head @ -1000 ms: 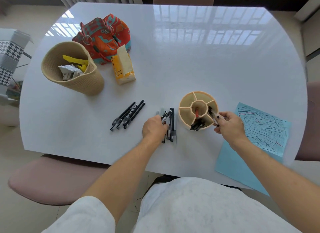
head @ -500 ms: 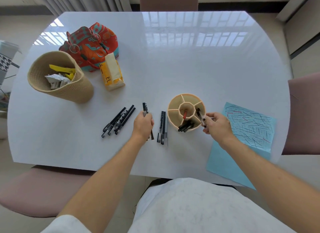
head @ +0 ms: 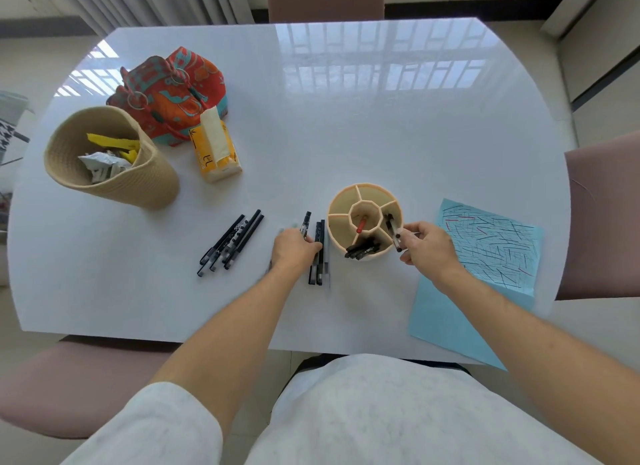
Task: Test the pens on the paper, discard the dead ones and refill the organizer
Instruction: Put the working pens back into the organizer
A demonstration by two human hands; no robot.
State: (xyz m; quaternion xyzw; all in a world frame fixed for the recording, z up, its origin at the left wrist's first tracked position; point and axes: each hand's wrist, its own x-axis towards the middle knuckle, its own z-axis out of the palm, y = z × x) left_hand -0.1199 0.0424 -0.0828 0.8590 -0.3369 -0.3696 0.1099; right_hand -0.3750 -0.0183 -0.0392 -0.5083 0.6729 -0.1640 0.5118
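A beige round organizer (head: 346, 203) with compartments stands mid-table; it holds a red pen (head: 361, 225) in its centre cell and several black pens (head: 362, 250) in a near cell. My right hand (head: 427, 248) pinches a black pen (head: 393, 234) over the organizer's right compartment. My left hand (head: 294, 248) lies on a small group of black pens (head: 319, 253) left of the organizer, fingers curled over one of them. Further left lies another bunch of black pens (head: 232, 241). The scribbled blue paper (head: 485, 257) lies at the right.
A woven basket (head: 138, 184) with wrappers and scraps stands at the left. Behind it sit a red patterned bag (head: 173, 90) and a yellow tissue pack (head: 216, 149). Pink chairs stand at the right (head: 606, 215), far side and near left of the white table (head: 346, 118).
My left hand shifted slightly right onto the pens beside the organizer. My right hand stayed at the organizer's right compartment with its pen. The view moved a little.
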